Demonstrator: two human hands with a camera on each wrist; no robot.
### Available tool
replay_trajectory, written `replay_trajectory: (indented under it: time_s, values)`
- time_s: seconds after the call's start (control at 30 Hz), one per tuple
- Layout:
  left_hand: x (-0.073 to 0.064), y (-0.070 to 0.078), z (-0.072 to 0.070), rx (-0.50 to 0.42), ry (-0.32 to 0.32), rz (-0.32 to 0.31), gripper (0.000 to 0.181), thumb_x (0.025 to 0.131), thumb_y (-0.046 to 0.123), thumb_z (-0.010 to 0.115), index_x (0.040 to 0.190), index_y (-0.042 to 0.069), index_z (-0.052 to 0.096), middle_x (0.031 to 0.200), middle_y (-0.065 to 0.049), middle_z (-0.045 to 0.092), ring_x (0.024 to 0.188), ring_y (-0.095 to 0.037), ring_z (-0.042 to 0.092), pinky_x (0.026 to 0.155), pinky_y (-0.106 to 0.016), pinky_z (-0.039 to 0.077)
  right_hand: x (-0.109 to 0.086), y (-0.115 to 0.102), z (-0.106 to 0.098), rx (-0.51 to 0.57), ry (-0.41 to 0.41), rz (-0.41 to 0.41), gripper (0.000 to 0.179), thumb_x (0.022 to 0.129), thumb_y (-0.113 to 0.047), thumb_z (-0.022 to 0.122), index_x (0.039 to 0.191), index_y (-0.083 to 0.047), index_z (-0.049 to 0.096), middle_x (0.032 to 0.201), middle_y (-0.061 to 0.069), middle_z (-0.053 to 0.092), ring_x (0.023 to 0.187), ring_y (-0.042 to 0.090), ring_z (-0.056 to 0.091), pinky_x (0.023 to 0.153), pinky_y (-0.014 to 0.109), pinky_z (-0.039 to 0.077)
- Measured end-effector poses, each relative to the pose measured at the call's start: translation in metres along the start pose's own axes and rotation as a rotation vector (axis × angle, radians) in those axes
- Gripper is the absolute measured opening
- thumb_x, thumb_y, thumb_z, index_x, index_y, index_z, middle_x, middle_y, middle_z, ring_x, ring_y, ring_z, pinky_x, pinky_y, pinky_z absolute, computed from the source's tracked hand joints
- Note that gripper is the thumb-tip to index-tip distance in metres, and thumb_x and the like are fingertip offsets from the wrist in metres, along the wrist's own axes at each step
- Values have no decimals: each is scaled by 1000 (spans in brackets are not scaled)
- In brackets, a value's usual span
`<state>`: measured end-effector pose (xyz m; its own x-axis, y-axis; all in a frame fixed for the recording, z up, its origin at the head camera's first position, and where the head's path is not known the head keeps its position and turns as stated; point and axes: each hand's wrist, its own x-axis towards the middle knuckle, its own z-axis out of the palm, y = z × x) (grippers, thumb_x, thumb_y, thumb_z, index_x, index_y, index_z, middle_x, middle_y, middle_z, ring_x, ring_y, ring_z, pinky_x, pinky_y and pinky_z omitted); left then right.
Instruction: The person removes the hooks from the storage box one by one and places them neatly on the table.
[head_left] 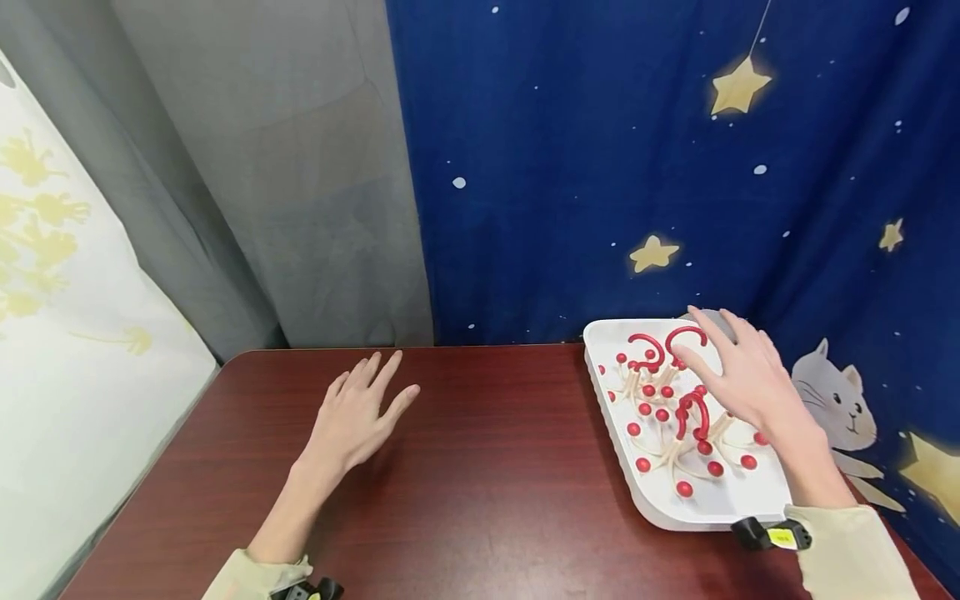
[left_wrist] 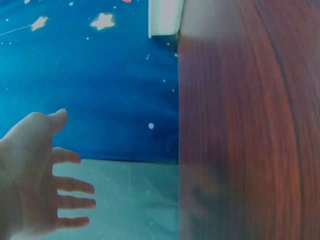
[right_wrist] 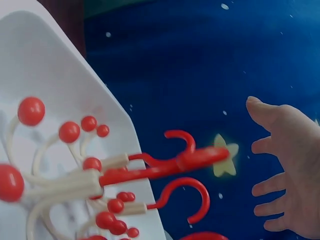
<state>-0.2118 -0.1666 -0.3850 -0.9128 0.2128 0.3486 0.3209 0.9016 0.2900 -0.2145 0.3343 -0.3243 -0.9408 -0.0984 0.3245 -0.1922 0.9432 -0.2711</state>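
Observation:
A white tray (head_left: 738,505) on the right of the table bears several hook-topped pieces, each with a red hook (head_left: 648,340) and cream prongs tipped with red balls. In the right wrist view one piece's cream stem (right_wrist: 75,185) stands close to the camera, its red hook pointing toward the hand. My right hand (head_left: 750,375) hovers over the tray's far right part, fingers spread and holding nothing. It hides some of the tray's contents in the head view. My left hand (head_left: 351,421) is held over the left part of the table, fingers extended, nothing in its grasp.
The dark red wooden table (head_left: 480,500) reaches back to a grey curtain (head_left: 330,208) and a blue starry curtain (head_left: 555,208). A white sheet with yellow prints (head_left: 75,358) hangs along the left side. The tray's raised wall stands near the table's right edge.

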Motion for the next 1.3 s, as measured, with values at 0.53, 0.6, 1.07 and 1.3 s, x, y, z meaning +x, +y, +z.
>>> replay_trajectory:
  time_s: [0.53, 0.6, 1.07, 1.3]
  values:
    - [0, 30, 21, -147, 59, 48, 63, 104, 54, 47, 150, 10, 48, 144, -18, 53, 129, -39, 53, 103, -58, 42, -18, 50, -22, 72, -37, 153, 74, 106, -51, 40, 163, -12, 11, 154, 39, 20, 137, 63, 19, 97, 83, 19]
    - [0, 34, 23, -160, 51, 45, 63, 104, 54, 46, 150, 11, 48, 143, -18, 53, 129, -38, 53, 103, -58, 42, -19, 56, -22, 76, -25, 145, 72, 107, -49, 38, 162, -8, 14, 151, 41, 26, 135, 63, 24, 98, 82, 20]
    - [2, 60, 40, -272, -17, 54, 61, 105, 54, 42, 150, 14, 48, 144, -11, 54, 131, -33, 52, 104, -55, 43, -45, 105, -4, 52, -81, 153, 65, 107, -36, 46, 150, 10, 29, 125, 42, 51, 108, 60, 52, 82, 73, 44]
    - [3, 73, 48, -300, -4, 85, 58, 106, 52, 43, 148, 13, 50, 142, -11, 55, 130, -31, 53, 103, -55, 44, -55, 121, 2, 84, -207, 241, 68, 107, -41, 46, 145, 14, 33, 126, 45, 49, 110, 61, 50, 84, 70, 44]
